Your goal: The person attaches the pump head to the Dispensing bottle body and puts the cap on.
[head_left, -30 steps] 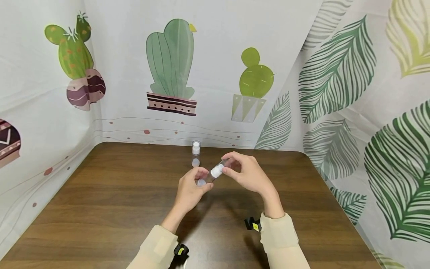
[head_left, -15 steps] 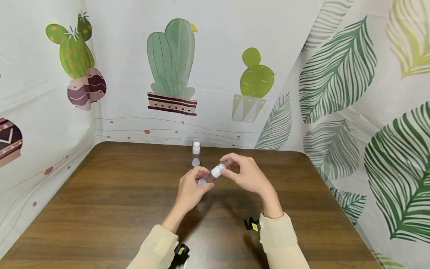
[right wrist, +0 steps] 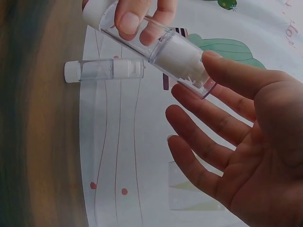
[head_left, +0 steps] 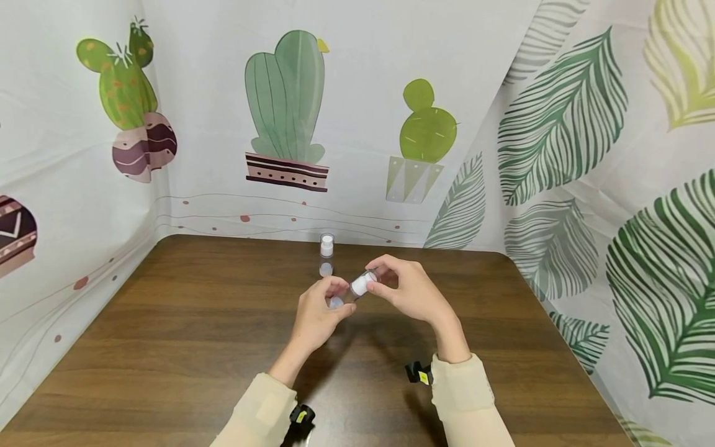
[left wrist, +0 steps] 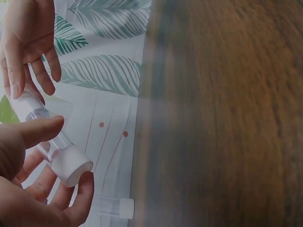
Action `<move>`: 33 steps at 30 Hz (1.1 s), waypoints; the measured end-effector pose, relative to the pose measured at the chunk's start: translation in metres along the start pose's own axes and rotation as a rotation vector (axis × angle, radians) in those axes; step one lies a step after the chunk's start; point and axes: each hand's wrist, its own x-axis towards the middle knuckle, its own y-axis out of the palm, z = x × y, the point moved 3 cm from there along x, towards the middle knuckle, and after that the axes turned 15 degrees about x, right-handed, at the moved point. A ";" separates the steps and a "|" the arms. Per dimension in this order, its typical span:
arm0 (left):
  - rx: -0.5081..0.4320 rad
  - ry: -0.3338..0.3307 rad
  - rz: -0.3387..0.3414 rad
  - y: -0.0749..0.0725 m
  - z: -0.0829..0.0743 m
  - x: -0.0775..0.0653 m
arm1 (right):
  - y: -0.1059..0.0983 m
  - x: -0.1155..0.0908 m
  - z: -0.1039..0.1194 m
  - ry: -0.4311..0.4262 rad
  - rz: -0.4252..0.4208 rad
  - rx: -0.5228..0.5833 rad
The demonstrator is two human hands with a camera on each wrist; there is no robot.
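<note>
My left hand [head_left: 319,313] grips the body of a clear pump bottle [right wrist: 137,40], thumb on one side and fingers on the other. The bottle tilts, its white base [left wrist: 71,165] low on the left and its white pump top [head_left: 363,284] up to the right. A clear cap [right wrist: 203,90] surrounds the pump top. My right hand [head_left: 410,288] pinches that cap between thumb and fingertips; its other fingers spread loosely below, as the right wrist view shows. Another clear pump bottle [head_left: 326,254], capped, stands upright on the table behind the hands.
The brown wood-grain table [head_left: 195,335] ends at a white cloth backdrop [head_left: 357,124] printed with cacti and leaves. Black wrist cameras sit at both cream sleeves [head_left: 463,385], low over the table.
My right hand has moved slightly down and left with the clear cap, which now covers more of the pump top. My left hand and the standing bottle look nearly unchanged.
</note>
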 end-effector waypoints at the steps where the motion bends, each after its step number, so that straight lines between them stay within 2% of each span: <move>1: 0.000 0.004 -0.001 0.000 0.000 0.000 | 0.000 0.000 0.000 0.000 -0.002 -0.005; 18: 0.074 0.038 -0.029 -0.002 -0.005 -0.001 | -0.003 -0.001 -0.001 0.022 -0.020 0.005; 33: 0.095 0.070 -0.050 -0.002 -0.008 -0.003 | -0.003 0.000 -0.001 0.030 -0.035 -0.003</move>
